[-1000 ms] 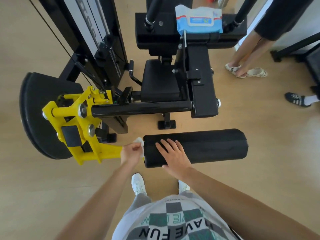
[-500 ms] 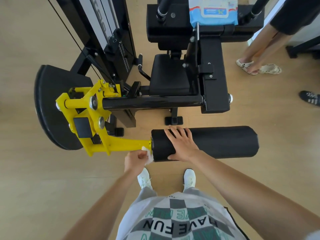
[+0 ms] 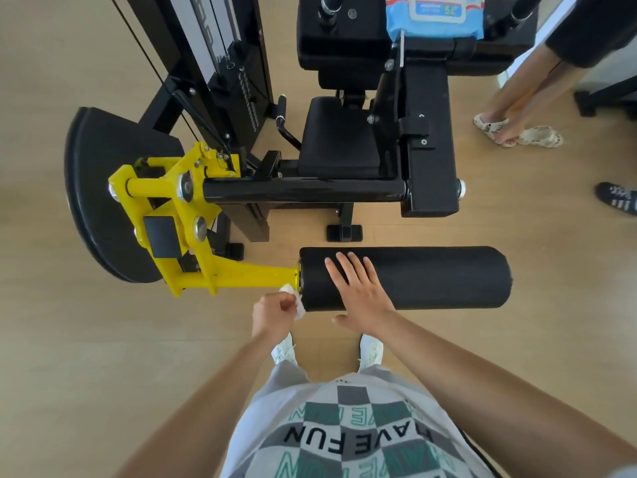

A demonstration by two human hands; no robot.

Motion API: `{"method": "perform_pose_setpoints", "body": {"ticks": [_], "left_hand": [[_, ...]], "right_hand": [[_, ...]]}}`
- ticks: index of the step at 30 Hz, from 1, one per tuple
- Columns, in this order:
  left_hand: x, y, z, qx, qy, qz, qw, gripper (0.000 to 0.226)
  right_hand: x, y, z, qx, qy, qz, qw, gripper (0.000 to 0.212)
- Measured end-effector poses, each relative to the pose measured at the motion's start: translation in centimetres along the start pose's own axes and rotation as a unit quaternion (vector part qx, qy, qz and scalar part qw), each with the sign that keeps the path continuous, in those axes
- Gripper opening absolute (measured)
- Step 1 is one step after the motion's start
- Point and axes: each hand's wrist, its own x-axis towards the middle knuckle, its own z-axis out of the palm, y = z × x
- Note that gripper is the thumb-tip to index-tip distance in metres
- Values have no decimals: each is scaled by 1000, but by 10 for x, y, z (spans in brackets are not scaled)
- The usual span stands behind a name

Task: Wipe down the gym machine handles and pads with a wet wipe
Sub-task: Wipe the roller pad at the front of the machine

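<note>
Wooden gym floor point(image 3: 69, 339), left hand point(image 3: 274, 313) pinching wipe point(image 3: 297, 301) against roller pad point(image 3: 431, 277)

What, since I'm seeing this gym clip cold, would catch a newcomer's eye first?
The bright yellow lever arm at left centre stands out against the black machine. Right of it lies the thick black roller pad, with the right hand flat on top and the left hand pinching a white wet wipe at the pad's left end. A blue pack of wipes sits on the machine at the top.
</note>
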Motion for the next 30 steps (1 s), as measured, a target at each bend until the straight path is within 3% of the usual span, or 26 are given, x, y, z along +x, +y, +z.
{"method": "perform_pose_setpoints", "body": {"ticks": [7, 11, 14, 21, 25, 30], "left_hand": [[-1, -3, -7, -53, 12, -28, 998, 16], [16, 10, -16, -106, 53, -18, 993, 17], [19, 17, -12, -91, 36, 1, 995, 18], [-1, -11, 10, 6, 2, -20, 1000, 21], [-7, -17, 7, -29, -1, -30, 999, 29], [6, 2, -7, -60, 54, -1, 997, 16]], "right_hand": [[23, 7, -28, 2, -21, 15, 1000, 125], [3, -3, -24, 22, 47, 26, 998, 103], [-11, -5, -8, 20, 58, 14, 998, 88], [-9, 0, -5, 7, 3, 0, 1000, 117], [10, 9, -14, 16, -5, -1, 1000, 125], [23, 12, -34, 34, -25, 25, 999, 120]]}}
